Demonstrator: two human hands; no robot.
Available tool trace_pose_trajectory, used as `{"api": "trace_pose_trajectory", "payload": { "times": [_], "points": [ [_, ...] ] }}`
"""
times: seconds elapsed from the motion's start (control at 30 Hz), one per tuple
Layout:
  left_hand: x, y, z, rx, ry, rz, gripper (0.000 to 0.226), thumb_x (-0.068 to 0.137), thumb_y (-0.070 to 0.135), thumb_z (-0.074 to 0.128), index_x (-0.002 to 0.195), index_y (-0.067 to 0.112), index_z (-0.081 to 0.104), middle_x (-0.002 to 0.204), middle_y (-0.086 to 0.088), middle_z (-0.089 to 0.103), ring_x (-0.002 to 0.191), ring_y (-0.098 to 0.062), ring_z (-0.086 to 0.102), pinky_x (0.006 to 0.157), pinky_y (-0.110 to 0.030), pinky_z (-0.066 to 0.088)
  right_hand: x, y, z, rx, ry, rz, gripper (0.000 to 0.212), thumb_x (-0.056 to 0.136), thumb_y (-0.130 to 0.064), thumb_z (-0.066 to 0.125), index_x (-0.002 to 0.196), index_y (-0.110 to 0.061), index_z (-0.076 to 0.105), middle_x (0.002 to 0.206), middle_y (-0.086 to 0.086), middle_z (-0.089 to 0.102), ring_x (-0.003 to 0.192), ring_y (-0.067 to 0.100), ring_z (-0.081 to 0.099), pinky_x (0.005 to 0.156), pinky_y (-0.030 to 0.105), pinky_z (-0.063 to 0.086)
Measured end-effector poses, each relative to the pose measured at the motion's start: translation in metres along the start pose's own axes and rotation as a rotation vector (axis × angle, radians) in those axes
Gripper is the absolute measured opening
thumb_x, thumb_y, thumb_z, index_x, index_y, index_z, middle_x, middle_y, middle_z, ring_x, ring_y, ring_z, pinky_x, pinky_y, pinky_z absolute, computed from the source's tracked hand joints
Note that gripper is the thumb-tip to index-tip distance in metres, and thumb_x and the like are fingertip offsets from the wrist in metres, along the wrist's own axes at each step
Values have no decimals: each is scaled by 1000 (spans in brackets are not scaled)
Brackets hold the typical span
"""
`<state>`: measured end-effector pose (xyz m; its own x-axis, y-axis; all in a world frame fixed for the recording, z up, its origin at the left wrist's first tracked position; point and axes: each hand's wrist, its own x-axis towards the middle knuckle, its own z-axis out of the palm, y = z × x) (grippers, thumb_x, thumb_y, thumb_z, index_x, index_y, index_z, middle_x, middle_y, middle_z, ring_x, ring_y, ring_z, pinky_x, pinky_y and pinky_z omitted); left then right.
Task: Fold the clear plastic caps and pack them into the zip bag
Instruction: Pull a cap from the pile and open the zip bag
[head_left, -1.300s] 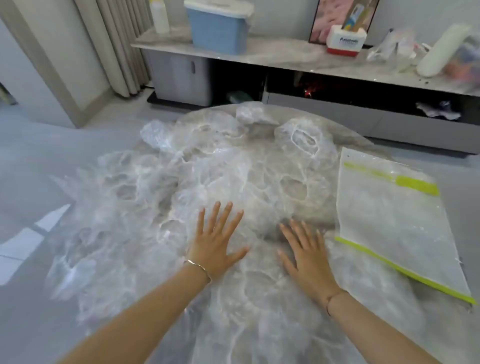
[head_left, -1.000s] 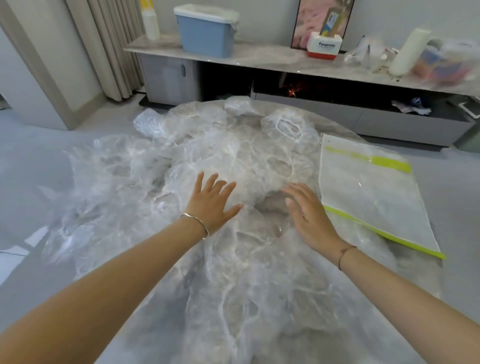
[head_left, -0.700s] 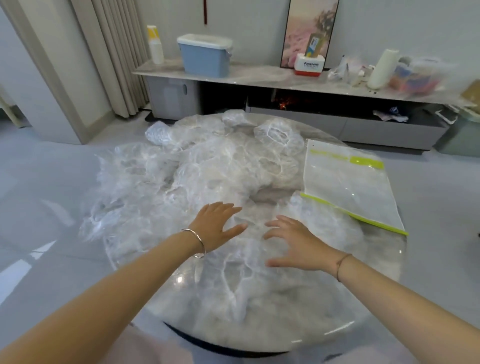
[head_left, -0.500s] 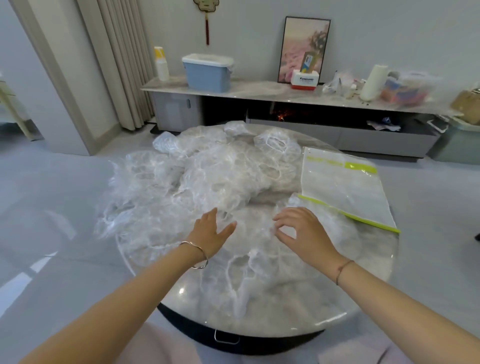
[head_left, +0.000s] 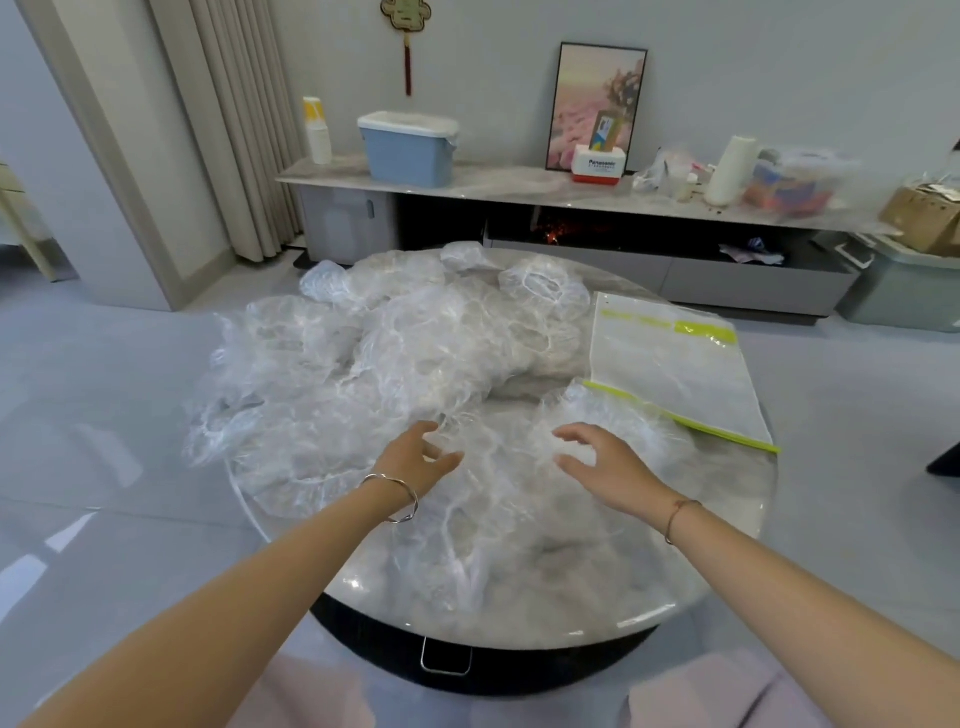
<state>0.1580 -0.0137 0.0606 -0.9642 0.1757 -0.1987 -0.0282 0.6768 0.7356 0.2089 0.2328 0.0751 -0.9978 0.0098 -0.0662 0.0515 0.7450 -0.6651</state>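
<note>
A heap of crumpled clear plastic caps (head_left: 415, 353) covers the far and left parts of the round marble table (head_left: 727, 561). One cap (head_left: 498, 499) lies spread flat on the near part. My left hand (head_left: 415, 460) and my right hand (head_left: 597, 460) hover at its far edge, fingers curved and thumbs apart, touching the plastic without a firm grip. A clear zip bag (head_left: 675, 374) with yellow-green edges lies flat on the table's right side, beyond my right hand.
Behind the table runs a low cabinet (head_left: 519, 187) with a blue lidded bin (head_left: 408, 150), a bottle, a picture and clutter. A grey crate (head_left: 904, 291) stands on the floor at the far right. Grey floor surrounds the table.
My head has pulled back and up, so the whole table shows. Both hands went from pressing flat on the caps to drawing back toward me with fingers curving.
</note>
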Motion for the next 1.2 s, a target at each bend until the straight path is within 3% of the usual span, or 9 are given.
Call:
{"api": "trace_pose_trajectory", "payload": {
  "times": [0.23,0.37,0.5,0.6,0.7,0.8,1.0,1.13,1.2],
  "points": [
    [17,-1,5,-103,56,-3,52,83,20,69,129,12,48,84,1,65,75,-7,58,67,-13,42,31,6,22,-283,-79,239,24,82,-46,64,89,-24,69,103,0,56,104,20,43,88,29,36],
    [26,9,-9,-330,119,69,43,83,0,64,124,11,54,84,-1,65,74,-9,62,60,-8,47,36,-8,11,341,77,153,20,84,-17,70,71,-18,55,77,2,58,71,11,53,62,11,39],
    [27,28,-32,-624,147,161,49,81,-15,58,123,10,56,87,-3,67,74,-8,68,66,-15,53,30,-26,-18,843,176,89,24,89,-6,61,77,-18,44,93,7,67,83,17,69,76,26,47],
    [24,38,-42,-736,108,172,53,82,-7,63,127,18,52,105,-3,66,90,-11,69,82,-25,54,23,-35,-33,1037,194,34,34,81,11,61,89,-19,47,102,2,66,97,23,66,90,33,48],
    [23,43,-44,-939,-163,-40,69,69,15,74,131,15,45,122,-5,60,100,-18,65,82,-28,50,19,-39,-38,1165,94,51,58,74,13,64,117,-23,49,110,0,60,102,21,62,97,31,45],
    [19,43,-37,-664,-335,-67,56,59,42,75,110,19,66,111,1,68,95,-8,63,80,-21,46,19,-42,-34,1239,12,181,68,64,-1,71,126,-20,49,107,4,63,87,15,66,86,27,53],
    [21,37,-40,-690,-141,68,12,83,27,67,94,30,71,98,2,71,99,-14,63,94,-27,48,20,-45,-33,1048,-10,203,20,83,-6,65,102,-11,67,76,-13,70,68,-2,61,65,14,48],
    [19,36,-51,-717,-24,123,15,85,21,66,97,30,70,98,2,70,100,-17,64,90,-27,50,22,-46,-40,1127,99,172,14,76,-12,68,89,-16,68,69,-11,65,63,3,55,66,15,47],
    [20,34,-55,-630,-17,125,45,79,30,73,121,29,57,121,5,61,110,-15,59,90,-27,46,21,-46,-41,1092,140,118,15,72,-16,68,87,-17,69,73,-9,67,68,5,57,70,16,48]
  ]
}}
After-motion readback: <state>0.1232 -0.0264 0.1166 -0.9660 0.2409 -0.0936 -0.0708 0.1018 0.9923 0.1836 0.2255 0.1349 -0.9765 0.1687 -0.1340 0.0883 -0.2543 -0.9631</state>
